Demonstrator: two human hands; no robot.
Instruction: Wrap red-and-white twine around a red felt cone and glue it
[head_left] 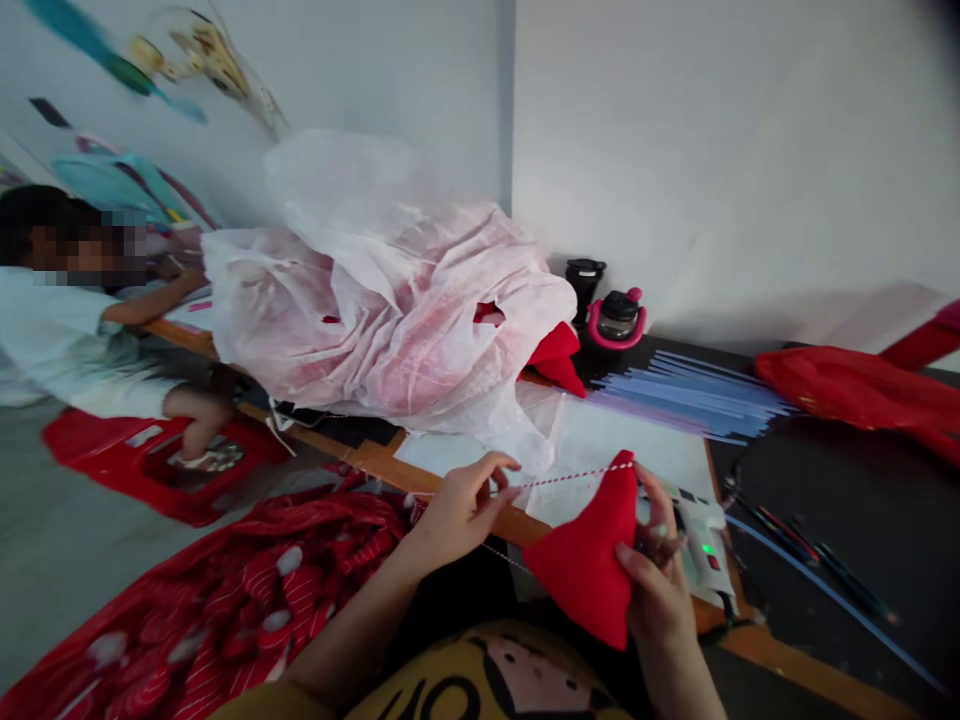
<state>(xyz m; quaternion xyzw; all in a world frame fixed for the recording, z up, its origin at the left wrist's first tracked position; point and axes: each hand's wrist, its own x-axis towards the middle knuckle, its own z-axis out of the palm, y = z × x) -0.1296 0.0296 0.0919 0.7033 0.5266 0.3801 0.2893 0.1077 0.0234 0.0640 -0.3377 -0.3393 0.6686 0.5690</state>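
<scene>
A striped cord (564, 479) ran taut to a red cone's (589, 565) tip.
Over the tabletop's (862, 480) near edge, the right hand (664, 580) gripped the red cone tip-up — likely to steady it — while the left hand (465, 505) pinched the striped cord (presumably for tension).

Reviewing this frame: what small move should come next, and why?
Probably press the striped cord onto the red cloth piece's peak with the right hand: the cord runs nearly straight from the left hand to that peak, where the right fingers already sit, so slackening it first might let it slip.
</scene>
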